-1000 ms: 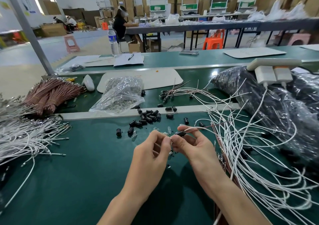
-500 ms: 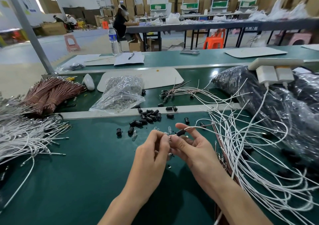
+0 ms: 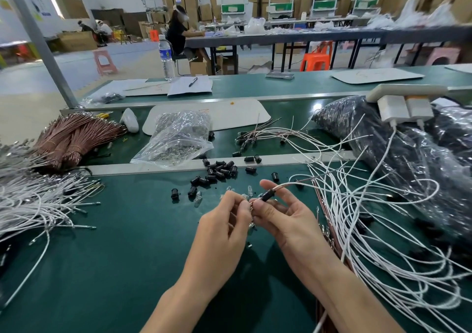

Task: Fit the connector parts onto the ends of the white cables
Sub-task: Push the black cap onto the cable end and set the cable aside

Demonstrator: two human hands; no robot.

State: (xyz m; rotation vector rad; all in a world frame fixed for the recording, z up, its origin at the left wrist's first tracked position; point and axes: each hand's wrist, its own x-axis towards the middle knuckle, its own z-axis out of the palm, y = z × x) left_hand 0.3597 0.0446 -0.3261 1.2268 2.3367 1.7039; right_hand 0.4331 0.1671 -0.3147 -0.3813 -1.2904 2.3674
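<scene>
White cable (image 3: 296, 184) with a black connector sleeve (image 3: 267, 195) threaded on it is held up just nearer me than the heap of loose black sleeves (image 3: 221, 170), which I take as my landmark on the green table (image 3: 115, 256); my right hand (image 3: 283, 217) pinches sleeve and cable between thumb and forefinger, its other fingers loosely spread; my left hand (image 3: 224, 220) has its fingers curled, pinching at the bare tip of the same white cable, though what sits between those fingertips is too small for me to tell; a few clear little parts (image 3: 249, 191) lie between the heap and my hands; right of the heap sprawls a tangle of white cables (image 3: 370, 230), partly over a crinkled black plastic bag (image 3: 398, 153); just behind and left of the heap a clear bag of metal terminals (image 3: 176, 141) rests its front edge on the metal rail (image 3: 293, 160); far left of the heap lie bundled brown wires (image 3: 74, 138) and, nearer me, a spread of metal-tipped white cables (image 3: 33, 205).
</scene>
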